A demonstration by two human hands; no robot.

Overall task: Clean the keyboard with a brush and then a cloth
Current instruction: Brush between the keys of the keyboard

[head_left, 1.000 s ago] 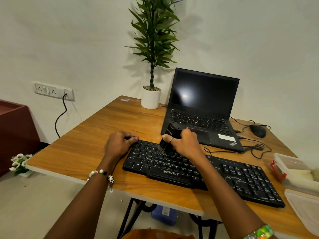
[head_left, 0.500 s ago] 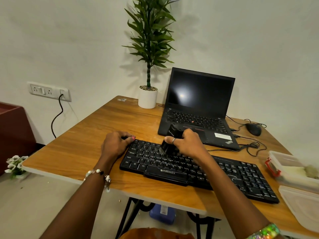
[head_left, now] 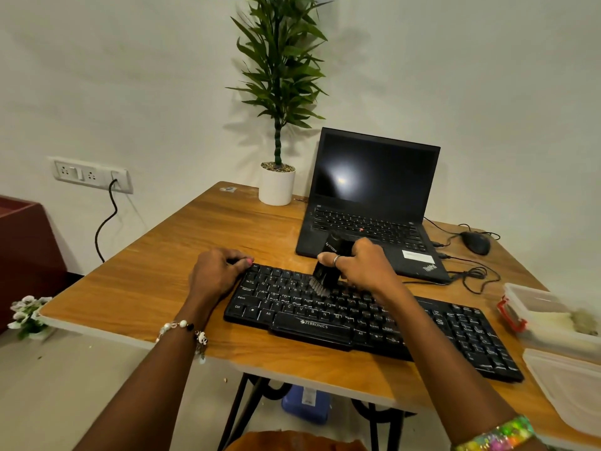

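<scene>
1. The black, long rectangular plastic keyboard (head_left: 374,317) is lying on the wooden table (head_left: 182,255) near its front edge, its long axis running from near-left toward far-right.
2. The right hand (head_left: 364,266) is gripping a black block-shaped brush (head_left: 328,268) with curled fingers, the brush tilting and its grey bristles touching the upper key rows.
3. The left hand (head_left: 218,271) is curling its fingers over the keyboard's far-left corner, holding it.
4. A black open laptop (head_left: 374,203) is sitting just behind the keyboard, with a white potted green plant (head_left: 278,125) to its left.
5. A black mouse (head_left: 475,242) with its cables is lying to the laptop's right; clear plastic containers (head_left: 553,320) are standing at the table's right edge.
</scene>
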